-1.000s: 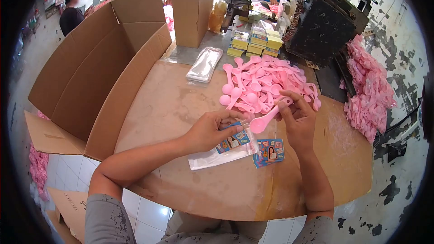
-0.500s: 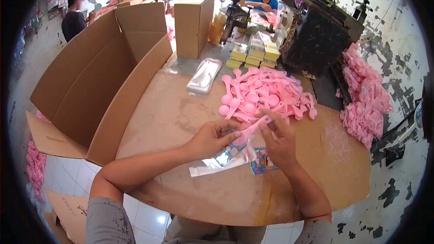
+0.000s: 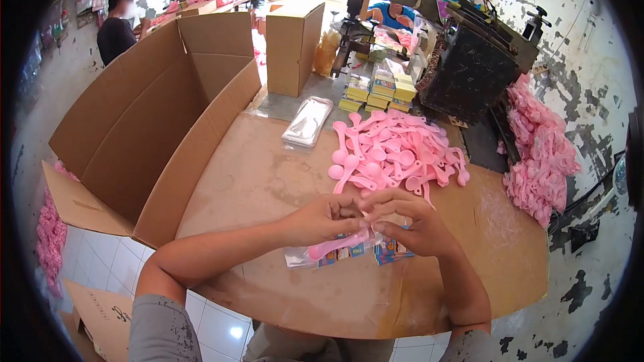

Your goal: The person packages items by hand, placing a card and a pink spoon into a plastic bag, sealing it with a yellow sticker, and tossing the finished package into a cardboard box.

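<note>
A pink measuring spoon lies inside a clear plastic bag low over the table, with a printed blue card in the bag too. My left hand has its fingers curled and closed on the bag's upper edge, hiding the spoon's far end. Facing it, my right hand bends its fingers round the same end of the bag; the fingertips of both hands almost meet. Under my right hand rest more blue cards. A heap of pink spoons lies just beyond both hands.
To the left stands a large open cardboard box. A stack of clear bags lies behind my left hand. Farther back are card stacks, a tall carton and a dark machine. Several people sit beyond.
The pink spoon has gone from between my hands into the clear bag. My right hand has let go of the spoon and moved down to the bag's end, beside my left.
</note>
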A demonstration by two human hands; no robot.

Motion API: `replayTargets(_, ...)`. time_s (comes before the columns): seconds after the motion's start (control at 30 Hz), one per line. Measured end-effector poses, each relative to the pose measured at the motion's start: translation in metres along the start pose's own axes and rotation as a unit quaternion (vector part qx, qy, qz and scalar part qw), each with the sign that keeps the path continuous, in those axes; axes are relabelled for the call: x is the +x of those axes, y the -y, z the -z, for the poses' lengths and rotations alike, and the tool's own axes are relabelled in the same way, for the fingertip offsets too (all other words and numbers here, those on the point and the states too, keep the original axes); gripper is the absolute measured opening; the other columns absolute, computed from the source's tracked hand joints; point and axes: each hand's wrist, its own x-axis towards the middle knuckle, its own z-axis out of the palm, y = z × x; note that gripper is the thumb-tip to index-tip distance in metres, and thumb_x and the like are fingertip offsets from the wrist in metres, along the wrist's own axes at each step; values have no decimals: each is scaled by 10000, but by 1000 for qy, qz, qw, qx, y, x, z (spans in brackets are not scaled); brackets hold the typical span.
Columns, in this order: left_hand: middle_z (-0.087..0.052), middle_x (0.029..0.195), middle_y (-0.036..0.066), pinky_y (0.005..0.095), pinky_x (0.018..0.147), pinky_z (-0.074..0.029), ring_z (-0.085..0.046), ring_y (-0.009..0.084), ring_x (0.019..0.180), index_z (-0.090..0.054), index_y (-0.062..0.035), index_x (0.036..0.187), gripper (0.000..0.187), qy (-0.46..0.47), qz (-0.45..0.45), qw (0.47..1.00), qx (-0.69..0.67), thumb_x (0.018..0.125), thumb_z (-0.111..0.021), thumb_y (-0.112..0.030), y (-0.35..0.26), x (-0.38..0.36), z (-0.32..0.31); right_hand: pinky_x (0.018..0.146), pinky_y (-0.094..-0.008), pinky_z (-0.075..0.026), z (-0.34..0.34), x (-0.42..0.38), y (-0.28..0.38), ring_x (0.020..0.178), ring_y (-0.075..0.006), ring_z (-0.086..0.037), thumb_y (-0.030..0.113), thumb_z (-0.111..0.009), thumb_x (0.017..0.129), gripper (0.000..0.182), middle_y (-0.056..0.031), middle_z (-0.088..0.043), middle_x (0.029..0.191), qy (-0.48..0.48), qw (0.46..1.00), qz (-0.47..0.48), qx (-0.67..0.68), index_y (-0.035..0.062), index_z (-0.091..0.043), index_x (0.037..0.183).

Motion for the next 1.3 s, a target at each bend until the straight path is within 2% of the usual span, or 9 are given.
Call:
replayTargets(0.07,-685,1208,49,289,989,-526,-639,100,1132,-592,-68,1352,321,27,21,999,-5,1051,-640,-169,-4,-4,-2,1088,-417,-477,4,-1,5,1188,-251,-652,10,-760,896,203,-111,-704,1198,24,999,26,-6,58,-740,1092)
replayTargets(0.17,-639,1328,83,343,1053,-500,-609,148,1224,-575,-85,1392,385,-68,-129,986,87,1033,-663,-191,-6,-4,-19,1012,-401,-501,4,-2,37,1121,-204,-663,26,-769,886,113,-72,-715,1087,-56,996,63,31,70,-735,985)
replayTargets(0.27,-597,1411,108,388,1114,-459,-573,198,1305,-523,-80,1462,495,-30,-209,957,198,999,-672,-172,-9,-8,-19,837,-349,-525,10,-1,68,981,-178,-683,6,-767,864,134,-38,-719,997,-33,949,70,-306,58,-721,979)
replayTargets(0.47,-590,1428,127,399,1113,-466,-581,229,1328,-438,-46,1536,585,-19,-213,949,232,988,-639,-79,-23,-18,-41,598,-252,-462,-4,-4,51,703,-107,-619,-14,-735,864,121,-31,-699,862,-178,963,-42,-196,25,-702,974)
replayTargets(0.67,-707,1228,129,296,961,-544,-689,182,1160,-488,-27,1488,451,-71,-157,978,116,1047,-582,-36,-16,-9,-38,602,-244,-460,-6,-5,36,714,-77,-605,10,-742,882,109,-35,-688,847,-193,972,-83,-104,10,-694,980)
replayTargets(0.8,-738,1170,114,302,976,-554,-698,167,1135,-529,-4,1442,386,-95,-103,988,72,1058,-571,-27,-23,-10,-35,677,-278,-483,-8,-4,25,821,-154,-637,-13,-739,851,152,-65,-688,949,-268,946,1,-180,27,-695,991)
replayTargets(0.87,-755,1134,112,294,939,-567,-721,161,1069,-528,1,1443,401,-93,-118,983,107,1049,-593,-31,-25,-12,-35,734,-321,-494,-13,2,32,895,-208,-647,-17,-746,820,189,-77,-682,1010,-303,902,95,-291,43,-697,993)
replayTargets(0.97,-777,1061,109,288,864,-588,-744,153,985,-526,-1,1448,442,-102,-126,972,167,1022,-640,-33,-27,-15,-35,833,-379,-476,-15,0,38,988,-272,-641,11,-763,778,225,-75,-666,1058,-195,876,122,-423,61,-699,989)
replayTargets(1.3,-781,866,71,292,577,-560,-697,164,610,-487,-45,1499,654,-131,-170,872,440,922,-780,-137,-21,-19,-41,898,-382,-445,-35,-2,22,1003,-241,-648,97,-758,771,249,-54,-667,1044,-164,786,132,-581,51,-705,1010)
